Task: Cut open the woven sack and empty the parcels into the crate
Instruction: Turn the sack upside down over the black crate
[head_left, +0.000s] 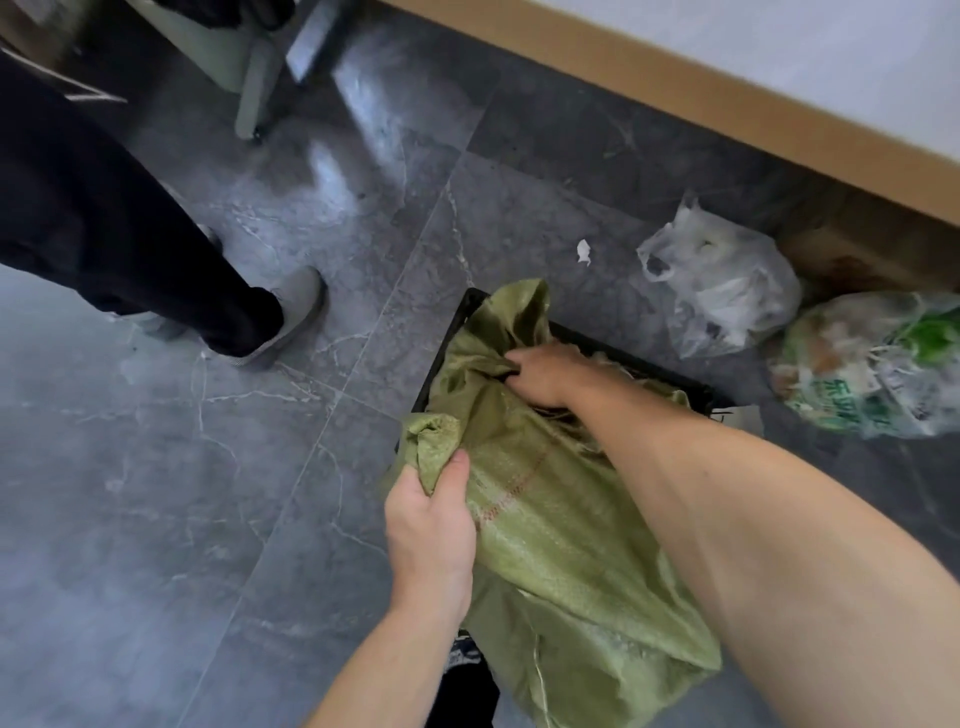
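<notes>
Bystander: dark trousers (119, 234), grey shoe (291, 312), standing apart.
Left hand (431, 525): clenched on sack's bunched corner.
Woven sack (561, 519): green, draped over black crate (470, 306).
Right hand (545, 376): gripped a fold.
Printed bag (872, 364): green writing, unreadable.

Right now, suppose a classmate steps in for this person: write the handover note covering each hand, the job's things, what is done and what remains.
Left hand: gripping a bunched corner of the green woven sack.
Right hand: clutching the sack's far folds.
The sack lies draped over the black crate on the floor.
Done: sack brought to the crate; whether it is cut open cannot be told.
Left: no parcels visible yet; tip them into the crate.
</notes>
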